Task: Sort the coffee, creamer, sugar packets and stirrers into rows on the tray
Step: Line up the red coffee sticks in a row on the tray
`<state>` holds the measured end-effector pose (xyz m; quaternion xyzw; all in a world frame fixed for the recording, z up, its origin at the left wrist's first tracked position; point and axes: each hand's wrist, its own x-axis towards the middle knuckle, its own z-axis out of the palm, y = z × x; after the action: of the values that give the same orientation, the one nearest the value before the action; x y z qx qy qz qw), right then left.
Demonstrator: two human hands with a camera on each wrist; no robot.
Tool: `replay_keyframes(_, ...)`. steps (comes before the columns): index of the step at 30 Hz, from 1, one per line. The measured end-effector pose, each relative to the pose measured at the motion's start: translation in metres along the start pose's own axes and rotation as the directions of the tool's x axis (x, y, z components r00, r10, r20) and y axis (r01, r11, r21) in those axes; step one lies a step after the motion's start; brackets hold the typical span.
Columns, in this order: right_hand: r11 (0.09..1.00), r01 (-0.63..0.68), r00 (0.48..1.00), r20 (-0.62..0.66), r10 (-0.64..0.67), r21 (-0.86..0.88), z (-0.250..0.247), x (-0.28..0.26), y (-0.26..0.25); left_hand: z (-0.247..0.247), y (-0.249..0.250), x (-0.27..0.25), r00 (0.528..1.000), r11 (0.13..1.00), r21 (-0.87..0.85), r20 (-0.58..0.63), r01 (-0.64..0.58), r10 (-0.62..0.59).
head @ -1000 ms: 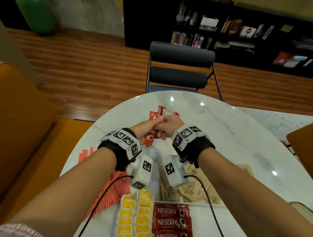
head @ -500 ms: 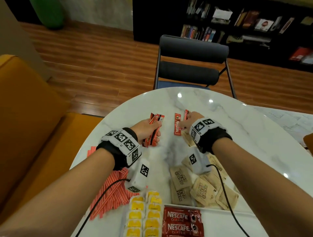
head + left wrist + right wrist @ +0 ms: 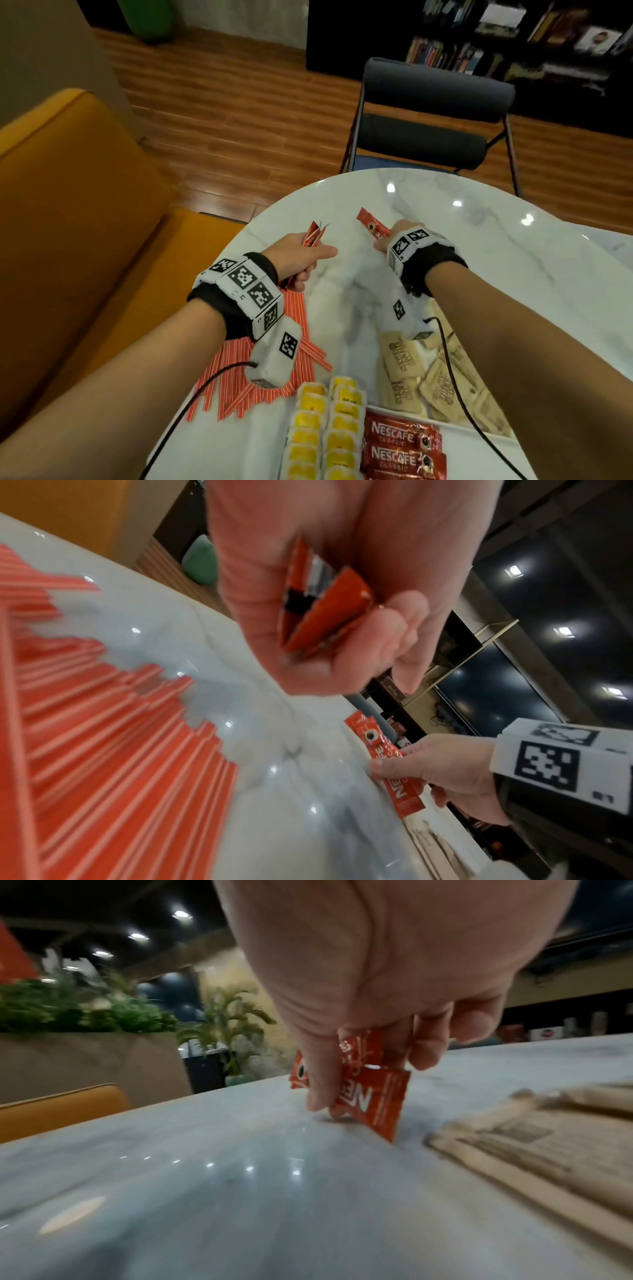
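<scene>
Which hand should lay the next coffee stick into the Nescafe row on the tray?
Right, probably. The right hand pinches a single coffee stick and is on the side where the Nescafe row lies on the tray. The left hand grips a bunch of sticks, farther from that row.

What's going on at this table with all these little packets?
A person is sorting coffee supplies onto a white tray. The left hand holds a small bunch of red coffee sticks, while the right hand pinches another red coffee stick at the marble table. Yellow creamers and two coffee packets already sit in rows; striped stirrers and brown sugar packets still wait loose.
</scene>
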<state>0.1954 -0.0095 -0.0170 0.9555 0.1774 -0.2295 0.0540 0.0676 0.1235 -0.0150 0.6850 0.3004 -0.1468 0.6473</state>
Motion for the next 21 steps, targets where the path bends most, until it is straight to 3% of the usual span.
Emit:
replay_keyframes(3,0.939,0.017,1.0,-0.01,-0.014,0.343,0.003,-0.005,-0.009,-0.001,0.0,-0.014,0.999,1.0,-0.003,-0.038,-0.007,0.006)
replay_keyframes(7,0.67,0.14,0.985,-0.032,-0.172,0.729,0.004,-0.046,-0.01,0.009,0.003,-0.043,0.996,0.997,-0.04,-0.073,-0.059,0.056)
replay_keyframes(11,0.491,0.198,0.945,-0.033,-0.324,0.848,0.008,-0.101,0.003,0.035,0.005,-0.074,0.988,0.99,-0.092,-0.121,-0.105,0.093)
replay_keyframes(17,0.291,0.181,0.909,-0.047,-0.415,0.939,0.031,-0.181,0.028,0.08,-0.004,-0.123,0.991,0.991,-0.094,-0.1,-0.098,0.089)
replay_keyframes(21,0.245,0.134,0.908,-0.021,-0.418,0.96,0.053,-0.221,0.05,0.106,-0.021,-0.148,0.994,0.992,-0.08,-0.062,-0.1,0.095)
